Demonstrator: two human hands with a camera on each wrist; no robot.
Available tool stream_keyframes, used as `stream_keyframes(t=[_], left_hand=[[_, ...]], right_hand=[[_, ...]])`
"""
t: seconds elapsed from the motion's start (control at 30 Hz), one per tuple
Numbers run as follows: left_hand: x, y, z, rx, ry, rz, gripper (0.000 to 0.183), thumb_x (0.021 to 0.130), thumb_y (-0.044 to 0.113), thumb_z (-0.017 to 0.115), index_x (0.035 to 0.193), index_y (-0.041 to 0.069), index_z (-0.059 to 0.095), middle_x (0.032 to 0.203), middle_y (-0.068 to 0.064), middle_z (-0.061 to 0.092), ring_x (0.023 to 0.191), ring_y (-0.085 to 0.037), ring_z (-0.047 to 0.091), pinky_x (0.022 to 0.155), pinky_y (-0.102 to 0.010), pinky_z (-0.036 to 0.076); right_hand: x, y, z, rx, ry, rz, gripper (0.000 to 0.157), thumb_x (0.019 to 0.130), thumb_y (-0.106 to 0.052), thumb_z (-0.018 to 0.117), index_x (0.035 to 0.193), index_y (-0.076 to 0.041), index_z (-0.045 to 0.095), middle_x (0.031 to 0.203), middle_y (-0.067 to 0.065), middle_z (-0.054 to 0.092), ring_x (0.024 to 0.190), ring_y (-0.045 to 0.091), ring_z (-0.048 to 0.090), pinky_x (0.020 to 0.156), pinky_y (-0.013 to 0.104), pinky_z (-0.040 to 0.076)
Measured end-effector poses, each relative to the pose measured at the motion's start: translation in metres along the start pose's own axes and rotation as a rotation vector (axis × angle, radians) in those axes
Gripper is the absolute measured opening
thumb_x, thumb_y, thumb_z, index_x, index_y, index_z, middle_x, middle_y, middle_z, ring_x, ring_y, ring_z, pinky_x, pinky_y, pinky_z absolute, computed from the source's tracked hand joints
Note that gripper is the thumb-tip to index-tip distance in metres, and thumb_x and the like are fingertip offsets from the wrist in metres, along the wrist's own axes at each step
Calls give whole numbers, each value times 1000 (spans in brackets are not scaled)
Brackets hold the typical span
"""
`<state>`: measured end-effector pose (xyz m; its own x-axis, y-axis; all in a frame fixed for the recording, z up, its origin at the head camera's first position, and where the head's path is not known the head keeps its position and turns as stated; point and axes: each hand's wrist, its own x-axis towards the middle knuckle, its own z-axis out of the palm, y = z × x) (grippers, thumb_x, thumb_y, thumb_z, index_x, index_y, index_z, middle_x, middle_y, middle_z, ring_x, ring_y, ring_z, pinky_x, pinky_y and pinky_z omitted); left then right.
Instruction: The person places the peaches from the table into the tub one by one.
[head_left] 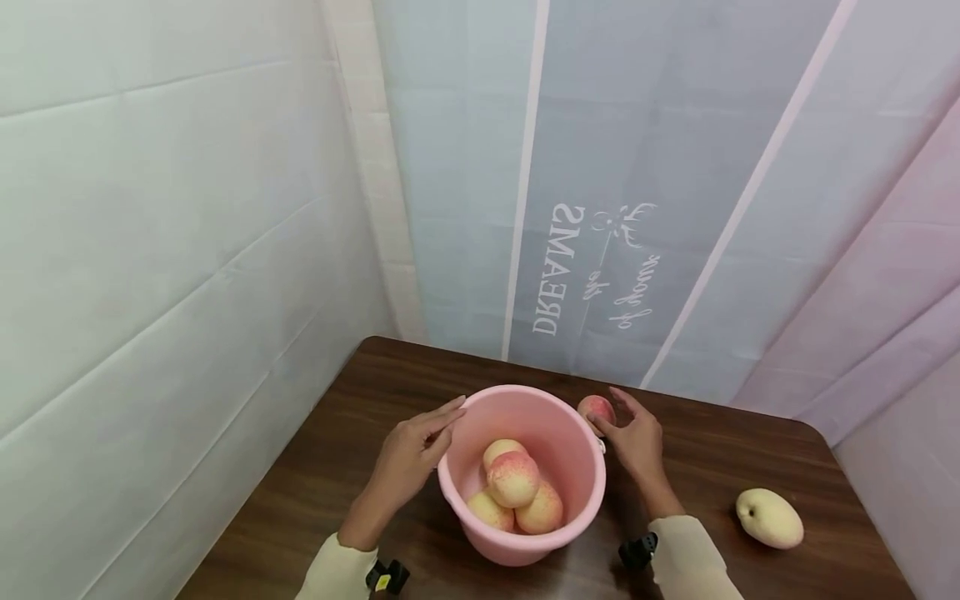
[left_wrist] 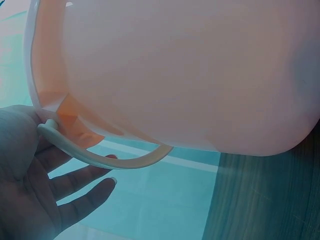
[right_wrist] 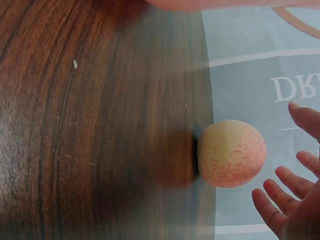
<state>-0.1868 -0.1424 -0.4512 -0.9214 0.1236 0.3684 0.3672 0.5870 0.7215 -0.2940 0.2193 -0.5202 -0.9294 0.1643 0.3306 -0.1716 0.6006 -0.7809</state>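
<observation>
A pink bucket (head_left: 522, 552) stands on the table with several yellow-and-red peaches (head_left: 513, 479) inside. At its left rim is my left hand (head_left: 408, 454), the fingers extended along the edge. In the left wrist view those fingers spread loosely near the bucket's handle (left_wrist: 107, 161) and do not curl round it. Behind the bucket's right side, another peach (right_wrist: 232, 153) rests on the table. My right hand (head_left: 636, 437) is beside that peach, thumb and fingers spread; the right wrist view shows a gap between the fingers (right_wrist: 282, 197) and the fruit.
A pale yellow oblong fruit (head_left: 769, 518) lies at the right of the dark wooden table (head_left: 697, 462). Pale fabric walls stand along the left and back; the grey back panel (head_left: 600, 150) bears white lettering.
</observation>
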Motion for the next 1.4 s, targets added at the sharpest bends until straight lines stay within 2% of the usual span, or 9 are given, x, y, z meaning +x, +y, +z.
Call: stream_keyframes(t=[0.2, 0.53, 0.77, 1.1, 1.23, 1.33, 1.4], left_hand=[[1, 1, 1, -4, -4, -12, 36, 102, 13, 60, 137, 23, 66, 144, 18, 55, 57, -5, 38, 52, -22, 40], [1, 2, 1, -6, -3, -20, 36, 102, 13, 61, 136, 22, 67, 144, 18, 55, 59, -6, 42, 53, -23, 42], [1, 0, 2, -6, 2, 2, 36, 102, 13, 60, 136, 22, 66, 144, 18, 55, 58, -6, 40, 53, -23, 41], [1, 1, 1, -11, 7, 27, 35, 101, 10, 60, 135, 19, 68, 143, 14, 58, 59, -5, 39, 54, -22, 40], [1, 1, 1, -11, 3, 24, 35, 102, 11, 60, 135, 19, 67, 143, 14, 58, 60, -6, 40, 55, -22, 41], [1, 1, 1, -14, 4, 26, 35, 102, 11, 60, 135, 19, 68, 143, 13, 58, 58, -5, 39, 54, -22, 41], [1, 1, 2, -14, 5, 29, 35, 102, 10, 60, 134, 19, 68, 143, 12, 58, 58, -4, 38, 54, -22, 40]], right_hand=[[1, 4, 1, -37, -13, -5, 60, 80, -20, 89, 133, -6, 66, 125, 21, 69, 113, 38, 64, 87, 52, 49], [4, 14, 7, 17, -3, 21, 63, 78, -17, 89, 134, -2, 64, 129, 20, 67, 117, 38, 63, 96, 54, 47], [4, 18, 9, 14, -23, 42, 63, 81, -19, 88, 136, -1, 62, 130, 21, 66, 115, 37, 64, 93, 52, 51], [5, 25, 15, 27, -55, 55, 63, 82, -12, 85, 138, 1, 60, 129, 24, 66, 113, 38, 66, 90, 50, 54], [6, 29, 15, 9, -59, 71, 62, 81, -13, 84, 137, 0, 61, 125, 24, 68, 112, 37, 67, 85, 33, 55], [6, 31, 16, 1, -61, 78, 61, 81, -13, 84, 136, 0, 62, 123, 24, 69, 111, 36, 67, 80, 18, 49], [6, 32, 16, 8, -62, 79, 62, 80, -12, 84, 136, 0, 61, 122, 24, 69, 110, 36, 67, 78, 14, 46]])
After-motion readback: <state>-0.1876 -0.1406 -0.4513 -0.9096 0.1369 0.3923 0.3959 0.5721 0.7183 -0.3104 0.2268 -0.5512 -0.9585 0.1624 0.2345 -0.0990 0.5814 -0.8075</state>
